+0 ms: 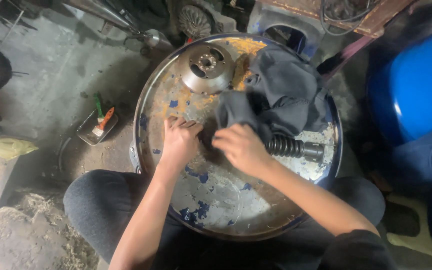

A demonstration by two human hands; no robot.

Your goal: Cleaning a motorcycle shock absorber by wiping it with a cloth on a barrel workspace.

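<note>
I am looking straight down at the round top of a metal drum (pixel 216 210), its grey paint flaking to rust and patches of blue, which serves as the work surface between the person's knees. The floor (pixel 51 85) around it is bare, dusty concrete; a small tray (pixel 96 129) with brushes in it lies to the left, and a blue barrel (pixel 416 85) stands at the right edge. At the back of the drum top rests a round metal disc (pixel 206 67) with holes around its hub, and beside it a dark grey rag (pixel 286 92) lies bunched up. A ribbed black shaft (pixel 296 148) lies on its side towards the right rim, one end running under the rag. The left hand (pixel 180 140) sits knuckles up with its fingers curled down onto something dark on the drum (what exactly, I cannot tell). The right hand (pixel 241 147) is clenched around a fold of the rag, pressing it at the near end of the shaft, forearm reaching in from lower right.
</note>
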